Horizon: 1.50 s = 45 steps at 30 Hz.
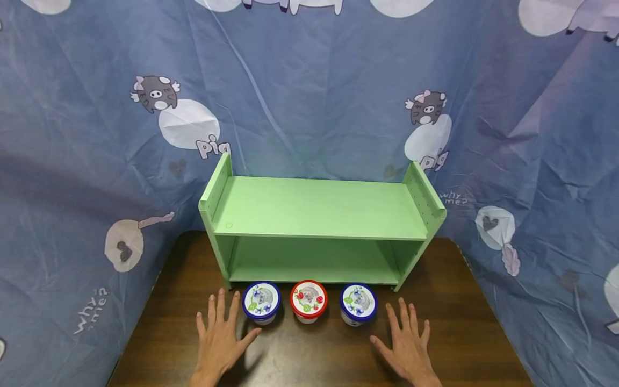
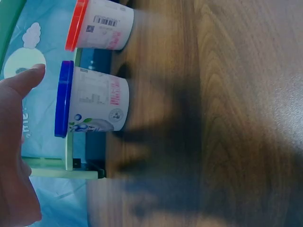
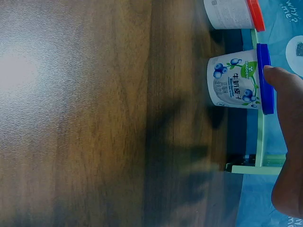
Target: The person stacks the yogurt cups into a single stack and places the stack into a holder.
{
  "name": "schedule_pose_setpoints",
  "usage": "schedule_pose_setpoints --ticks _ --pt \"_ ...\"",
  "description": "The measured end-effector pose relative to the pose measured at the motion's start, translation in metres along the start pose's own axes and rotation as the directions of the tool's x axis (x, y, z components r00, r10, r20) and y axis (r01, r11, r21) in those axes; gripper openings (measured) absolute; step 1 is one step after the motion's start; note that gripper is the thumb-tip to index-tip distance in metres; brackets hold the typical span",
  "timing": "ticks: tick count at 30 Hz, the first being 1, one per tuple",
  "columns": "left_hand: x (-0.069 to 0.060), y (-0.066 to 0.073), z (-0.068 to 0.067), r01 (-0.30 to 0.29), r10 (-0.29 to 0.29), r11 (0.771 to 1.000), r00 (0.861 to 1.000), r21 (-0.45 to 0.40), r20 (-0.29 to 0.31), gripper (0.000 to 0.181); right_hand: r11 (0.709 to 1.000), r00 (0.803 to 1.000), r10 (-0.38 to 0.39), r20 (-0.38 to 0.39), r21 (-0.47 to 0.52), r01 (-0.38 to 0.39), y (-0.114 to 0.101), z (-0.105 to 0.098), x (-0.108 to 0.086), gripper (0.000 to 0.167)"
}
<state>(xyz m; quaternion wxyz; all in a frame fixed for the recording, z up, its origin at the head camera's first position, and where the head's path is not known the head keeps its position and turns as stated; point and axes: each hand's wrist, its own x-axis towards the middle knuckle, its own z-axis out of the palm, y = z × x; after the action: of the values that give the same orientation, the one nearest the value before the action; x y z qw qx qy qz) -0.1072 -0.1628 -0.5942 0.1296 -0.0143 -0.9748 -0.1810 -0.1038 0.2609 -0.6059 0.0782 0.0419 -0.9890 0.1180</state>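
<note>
Three lidded tubs stand upright in a row on the brown table. A blue-lidded blueberry tub (image 1: pixel 261 301) is at the left, a red-lidded tub (image 1: pixel 308 300) with red berries sits in the middle, and a second blue-lidded blueberry tub (image 1: pixel 358 303) is at the right. My left hand (image 1: pixel 218 339), fingers spread, hovers left of the first tub and holds nothing. On the other side my right hand (image 1: pixel 408 345) is spread likewise, nearest the right tub (image 3: pixel 236 79). Both hands cast shadows on the table in the wrist views.
Just behind the tubs stands a green two-tier shelf (image 1: pixel 319 208) with raised side panels. A blue curtain (image 1: pixel 309 91) printed with cartoon pigs hangs behind and around the wooden table (image 1: pixel 300 360). Bare wood lies between the two hands.
</note>
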Motion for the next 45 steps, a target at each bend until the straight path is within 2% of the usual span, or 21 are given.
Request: schedule_pose_setpoints --ticks 8,14,18,22,27,32,39,45 --pt "-0.002 0.000 0.005 0.041 -0.042 0.995 0.999 -0.086 -0.002 0.105 1.000 1.000 0.017 0.008 0.014 -0.017 0.000 0.003 0.000 0.093" --pt "-0.002 -0.001 0.015 0.060 -0.067 0.983 0.997 -0.171 -0.033 0.107 0.997 0.999 0.029 -0.033 0.068 -0.027 -0.001 0.007 0.001 0.095" --pt "-0.004 -0.003 0.026 0.104 -0.109 0.968 0.994 -0.228 -0.012 0.109 0.988 0.998 0.047 -0.047 0.151 -0.040 -0.001 0.012 0.001 0.098" --pt "-0.008 -0.005 0.036 0.154 -0.159 0.936 0.987 -0.315 0.008 0.109 0.971 0.997 0.062 -0.047 0.234 -0.050 0.001 0.020 0.000 0.102" --pt "-0.009 -0.005 0.044 0.185 -0.201 0.890 0.979 -0.418 0.005 0.110 0.936 0.995 0.095 -0.007 0.340 -0.087 0.000 0.029 0.001 0.107" --pt "-0.011 -0.004 0.052 0.182 -0.212 0.852 0.977 -0.491 -0.006 0.112 0.894 0.992 0.128 0.019 0.430 -0.124 -0.002 0.035 0.000 0.109" --pt "-0.009 -0.006 0.064 0.174 -0.228 0.819 0.973 -0.546 -0.032 0.111 0.813 0.972 0.219 0.088 0.534 -0.232 -0.001 0.045 0.007 0.112" --pt "-0.005 -0.009 0.075 0.212 -0.269 0.786 0.963 -0.580 -0.013 0.107 0.746 0.957 0.281 0.078 0.610 -0.269 -0.003 0.057 0.012 0.109"
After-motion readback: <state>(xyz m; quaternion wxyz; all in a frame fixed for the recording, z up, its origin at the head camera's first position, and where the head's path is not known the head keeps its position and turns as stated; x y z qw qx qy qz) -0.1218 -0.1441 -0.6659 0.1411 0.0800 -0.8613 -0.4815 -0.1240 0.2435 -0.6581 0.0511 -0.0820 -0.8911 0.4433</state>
